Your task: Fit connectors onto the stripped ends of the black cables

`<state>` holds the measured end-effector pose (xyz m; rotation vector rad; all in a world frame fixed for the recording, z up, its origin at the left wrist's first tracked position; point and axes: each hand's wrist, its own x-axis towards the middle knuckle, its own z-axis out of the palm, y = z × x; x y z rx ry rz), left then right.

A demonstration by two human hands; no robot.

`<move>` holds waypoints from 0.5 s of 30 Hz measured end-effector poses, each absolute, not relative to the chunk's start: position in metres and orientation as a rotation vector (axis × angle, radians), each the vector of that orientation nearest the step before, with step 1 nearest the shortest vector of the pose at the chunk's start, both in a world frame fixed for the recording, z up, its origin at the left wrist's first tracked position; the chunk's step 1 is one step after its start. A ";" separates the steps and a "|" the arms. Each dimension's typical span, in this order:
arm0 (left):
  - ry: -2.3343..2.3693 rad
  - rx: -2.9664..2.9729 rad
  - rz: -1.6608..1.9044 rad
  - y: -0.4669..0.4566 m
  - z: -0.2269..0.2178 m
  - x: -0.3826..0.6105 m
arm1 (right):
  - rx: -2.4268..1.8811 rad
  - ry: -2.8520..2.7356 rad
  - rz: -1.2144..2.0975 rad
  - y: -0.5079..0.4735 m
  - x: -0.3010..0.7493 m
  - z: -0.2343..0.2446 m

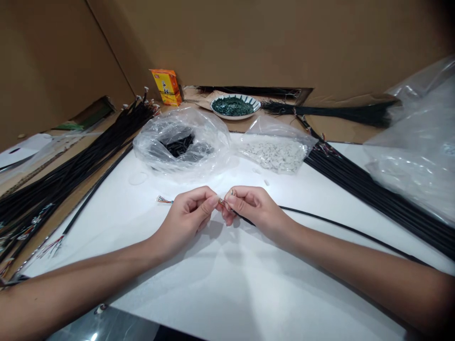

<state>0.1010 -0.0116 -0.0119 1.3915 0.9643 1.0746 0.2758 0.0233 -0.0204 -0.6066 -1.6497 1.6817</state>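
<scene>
Over the middle of the white work surface, my left hand (192, 212) and my right hand (259, 208) meet fingertip to fingertip. Both are closed in a pinch on thin coloured wires (222, 201) between them. From the right hand a black cable (332, 226) runs off to the lower right. A short bundle of coloured wires (164, 201) with a small white connector sticks out on the far side of the left hand. How the wires run inside the fingers is hidden.
Black cables (103, 139) lie bundled at left, more (377, 194) at right. Behind my hands sit a clear bag of black pieces (179, 144) and a bag of small white pieces (280, 154). Farther back are a plate (254, 106) of dark green bits and an orange-yellow box (166, 87).
</scene>
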 end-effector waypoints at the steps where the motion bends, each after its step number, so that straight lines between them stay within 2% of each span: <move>1: 0.965 1.384 1.073 -0.011 -0.013 0.101 | -0.625 -1.665 1.663 0.023 0.276 -0.020; 15: 0.967 1.319 1.045 -0.010 -0.015 0.100 | -0.675 -1.664 1.613 0.021 0.274 -0.017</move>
